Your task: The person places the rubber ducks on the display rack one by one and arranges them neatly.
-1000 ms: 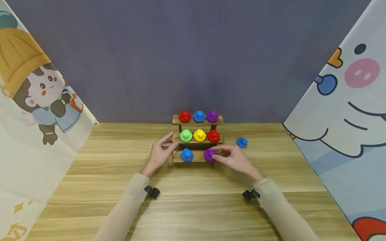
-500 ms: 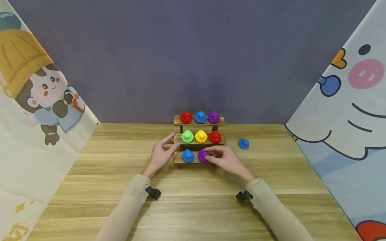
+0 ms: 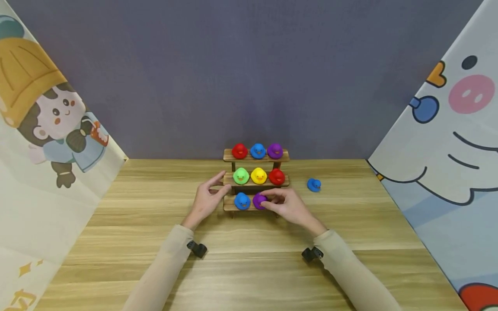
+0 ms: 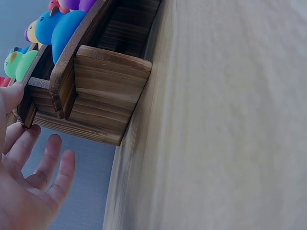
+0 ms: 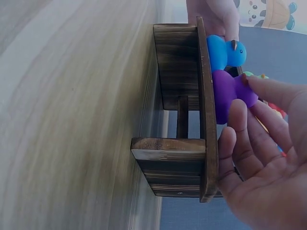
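A small three-tier wooden display shelf point(image 3: 229, 206) bears several rubber ducks. My right hand point(image 3: 291, 208) pinches a purple rubber duck point(image 3: 258, 201) between thumb and forefinger on the bottom tier. Right beside it sits a blue rubber duck point(image 5: 218, 53), to the left in the head view. My left hand point(image 3: 205, 202) is at the shelf's left end, its thumb and forefinger spread and their tips right at the middle tier's edge. In the left wrist view, the other fingers point(image 4: 48, 158) of that hand reach out loosely past the wood.
Green point(image 3: 241, 176), yellow point(image 3: 258, 176) and red point(image 3: 276, 176) ducks fill the middle tier. Red point(image 3: 239, 151), blue point(image 3: 258, 151) and purple point(image 3: 275, 151) ones line the top. Another blue duck point(image 3: 314, 185) lies on the wooden table point(image 3: 249, 268), right of the shelf. A grey wall point(image 3: 249, 77) stands behind.
My right hand has moved left along the bottom tier with the purple duck, from the tier's right end to beside the blue duck. My left hand has stayed at the shelf's end.
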{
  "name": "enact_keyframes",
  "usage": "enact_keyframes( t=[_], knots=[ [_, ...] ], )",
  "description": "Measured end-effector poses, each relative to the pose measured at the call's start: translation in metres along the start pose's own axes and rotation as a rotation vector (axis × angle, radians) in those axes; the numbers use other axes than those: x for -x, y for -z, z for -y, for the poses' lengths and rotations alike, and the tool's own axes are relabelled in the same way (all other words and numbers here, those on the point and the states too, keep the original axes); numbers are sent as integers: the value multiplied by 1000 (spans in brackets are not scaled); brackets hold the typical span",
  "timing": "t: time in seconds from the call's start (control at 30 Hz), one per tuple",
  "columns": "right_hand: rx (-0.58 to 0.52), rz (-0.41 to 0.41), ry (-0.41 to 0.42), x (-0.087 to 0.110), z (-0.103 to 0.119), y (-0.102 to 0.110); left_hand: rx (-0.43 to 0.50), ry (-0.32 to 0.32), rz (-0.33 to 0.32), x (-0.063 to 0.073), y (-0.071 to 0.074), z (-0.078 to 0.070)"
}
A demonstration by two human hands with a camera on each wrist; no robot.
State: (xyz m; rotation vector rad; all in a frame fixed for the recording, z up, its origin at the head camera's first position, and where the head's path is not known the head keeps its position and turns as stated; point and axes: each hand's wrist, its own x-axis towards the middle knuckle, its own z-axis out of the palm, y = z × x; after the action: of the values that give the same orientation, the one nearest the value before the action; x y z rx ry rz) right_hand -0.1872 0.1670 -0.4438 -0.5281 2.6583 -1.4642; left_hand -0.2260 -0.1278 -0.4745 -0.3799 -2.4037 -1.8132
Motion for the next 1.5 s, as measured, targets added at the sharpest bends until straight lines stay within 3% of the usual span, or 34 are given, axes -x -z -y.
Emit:
enact_keyframes(
  t=[0.23,0.47,0.6,1.23,1.5],
  knots=[
    [3,6,0,0,0,0,-24,39,0,-1,1,-3],
    [-15,-2,3,3,-2,4,-13,31,19,9,2,-30],
    [-2,-19,8,6,-5,11,-9,25,16,11,2,-33],
    [28,-116,13,21,-35,58,0,15,15,9,2,-31],
    [68,-147,-72,23,-48,83,-23,27,9,-2,0,0]
  ],
)
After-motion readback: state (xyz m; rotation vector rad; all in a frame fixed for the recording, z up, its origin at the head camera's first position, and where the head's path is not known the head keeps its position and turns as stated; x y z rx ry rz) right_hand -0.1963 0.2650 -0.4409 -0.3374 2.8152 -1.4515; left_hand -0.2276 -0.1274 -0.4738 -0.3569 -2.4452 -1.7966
